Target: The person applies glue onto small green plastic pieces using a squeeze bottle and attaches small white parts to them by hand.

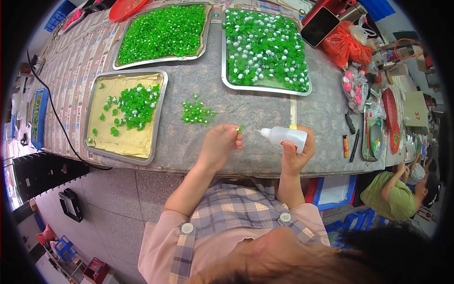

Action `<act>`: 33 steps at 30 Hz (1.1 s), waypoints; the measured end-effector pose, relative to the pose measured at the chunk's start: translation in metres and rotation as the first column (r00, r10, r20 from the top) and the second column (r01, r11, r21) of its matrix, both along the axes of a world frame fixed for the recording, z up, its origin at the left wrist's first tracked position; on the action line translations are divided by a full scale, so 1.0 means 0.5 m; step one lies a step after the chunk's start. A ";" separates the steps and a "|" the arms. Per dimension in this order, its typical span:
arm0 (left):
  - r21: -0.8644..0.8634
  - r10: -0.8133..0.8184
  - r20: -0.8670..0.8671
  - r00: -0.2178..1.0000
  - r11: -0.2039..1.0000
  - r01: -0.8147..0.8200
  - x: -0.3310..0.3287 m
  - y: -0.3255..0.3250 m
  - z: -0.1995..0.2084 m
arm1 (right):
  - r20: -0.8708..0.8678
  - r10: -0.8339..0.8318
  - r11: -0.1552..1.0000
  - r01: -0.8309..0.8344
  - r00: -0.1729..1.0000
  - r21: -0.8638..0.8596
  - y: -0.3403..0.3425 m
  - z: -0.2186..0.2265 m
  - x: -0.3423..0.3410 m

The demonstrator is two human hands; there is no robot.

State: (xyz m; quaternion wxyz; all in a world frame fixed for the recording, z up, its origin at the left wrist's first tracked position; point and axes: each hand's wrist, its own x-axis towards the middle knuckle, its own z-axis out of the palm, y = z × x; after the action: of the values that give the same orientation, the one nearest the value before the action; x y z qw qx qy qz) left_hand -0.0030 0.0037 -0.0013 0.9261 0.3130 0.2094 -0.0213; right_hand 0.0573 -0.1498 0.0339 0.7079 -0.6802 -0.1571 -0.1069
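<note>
Grey covering on the worktable [198, 158] gives both hands open room, bounded by the near edge, over which the forearms reach, and by three trays. The left hand [219, 142] pinches a small green piece [240, 129] between thumb and fingertips. The right hand [301, 152] wraps its fingers around a white squeeze bottle [286, 136], its nozzle pointing left at the piece; a narrow gap (grey shows through it) parts the two. Just beyond the left hand lies a loose pile of green pieces [196, 112], well inside the edges. Left of it sits the gold-lined tray [124, 146], partly filled, its lower rim near the table edge. Farther off, the upper left tray [156, 61] and the upper right tray [265, 89], both heaped with green-and-white pieces, leave a grey lane between their rims. Toward the right lies an orange lighter [345, 146].
</note>
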 end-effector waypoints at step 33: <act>0.072 0.124 0.050 0.991 0.989 -0.128 -0.001 0.005 -0.013 | -0.345 -0.052 0.999 0.051 0.937 -0.011 -0.133 -0.052 0.132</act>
State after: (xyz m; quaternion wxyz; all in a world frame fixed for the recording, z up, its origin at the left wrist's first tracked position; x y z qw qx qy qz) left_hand -0.0034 0.0061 -0.0076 0.9176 0.3343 0.2085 0.0521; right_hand 0.1233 -0.2163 0.0077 0.7208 -0.6930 -0.0127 -0.0043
